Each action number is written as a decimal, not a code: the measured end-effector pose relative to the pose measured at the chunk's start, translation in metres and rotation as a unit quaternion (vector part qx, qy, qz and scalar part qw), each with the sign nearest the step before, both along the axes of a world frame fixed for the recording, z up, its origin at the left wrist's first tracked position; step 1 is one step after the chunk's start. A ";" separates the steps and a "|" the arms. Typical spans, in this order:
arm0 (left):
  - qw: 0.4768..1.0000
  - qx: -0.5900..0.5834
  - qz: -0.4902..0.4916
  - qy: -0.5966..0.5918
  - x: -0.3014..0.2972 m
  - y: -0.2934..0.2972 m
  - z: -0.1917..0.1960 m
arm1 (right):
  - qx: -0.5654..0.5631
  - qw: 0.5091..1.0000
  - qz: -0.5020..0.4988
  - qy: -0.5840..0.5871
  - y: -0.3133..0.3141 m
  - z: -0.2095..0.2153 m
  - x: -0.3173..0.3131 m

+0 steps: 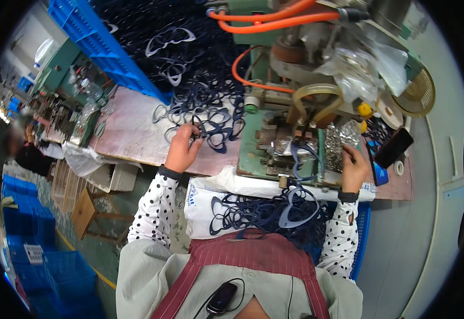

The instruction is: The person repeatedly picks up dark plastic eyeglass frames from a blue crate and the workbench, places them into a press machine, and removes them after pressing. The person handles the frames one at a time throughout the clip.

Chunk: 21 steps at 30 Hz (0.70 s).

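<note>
One dark blue frame piece [200, 127], thin and flat, is pinched between the thumb and forefinger of the left hand [183, 150]; its outline is partly covered by the fingers and confused with the loops behind. The fingers of the right hand [354, 170] are bent down at a heap of small shiny metal parts [334, 149]; whether they are clamped on a part cannot be told.

Beyond the left fingertips, a tangle of similar curved loops [218, 117] is spread over a worn pinkish tabletop [131, 119]. Between the hands, a green-painted metal machine [249, 143] is seen, with a looped piece [296, 159] hung at its front. Below it, more pieces [248, 210] are heaped beside a creased white sack [200, 204].

Blue characters are printed on the sack; a white label [33, 253] is fixed among stacked blue plastic crates [70, 271], its print too small to be read.

The machine's upper part is cut off at the top and partly screened by crumpled clear bags [343, 69] and smooth orange hoses [280, 21]. At far left, a co-worker [32, 159] is blurred.
</note>
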<state>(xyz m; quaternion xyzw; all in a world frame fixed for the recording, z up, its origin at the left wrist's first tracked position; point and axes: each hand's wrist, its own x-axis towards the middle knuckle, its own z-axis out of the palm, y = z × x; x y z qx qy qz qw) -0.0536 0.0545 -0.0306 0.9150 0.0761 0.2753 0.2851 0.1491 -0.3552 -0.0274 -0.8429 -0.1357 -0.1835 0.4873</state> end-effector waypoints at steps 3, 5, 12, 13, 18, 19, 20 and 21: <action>0.992 0.075 0.002 -0.099 0.018 -0.052 0.034 | 0.049 0.998 0.037 0.026 0.022 0.026 -0.011; 0.973 0.131 -0.068 -0.175 0.028 -0.081 0.052 | 0.135 0.983 0.099 0.070 0.037 0.048 -0.024; 0.925 0.157 -0.222 -0.265 0.049 -0.172 0.079 | 0.247 0.929 0.203 0.185 0.069 0.089 -0.059; 0.926 0.153 -0.224 -0.264 0.051 -0.176 0.079 | 0.254 0.926 0.210 0.186 0.072 0.089 -0.063; 0.907 0.139 -0.297 -0.266 0.050 -0.184 0.076 | 0.184 0.946 0.197 0.180 0.075 0.084 -0.062; 0.906 0.126 -0.307 -0.261 0.051 -0.184 0.075 | 0.179 0.948 0.193 0.178 0.076 0.083 -0.060; 0.906 0.113 -0.317 -0.257 0.052 -0.184 0.073 | 0.173 0.951 0.191 0.173 0.078 0.085 -0.058; 0.905 0.100 -0.327 -0.252 0.053 -0.185 0.070 | 0.168 0.953 0.188 0.169 0.080 0.085 -0.056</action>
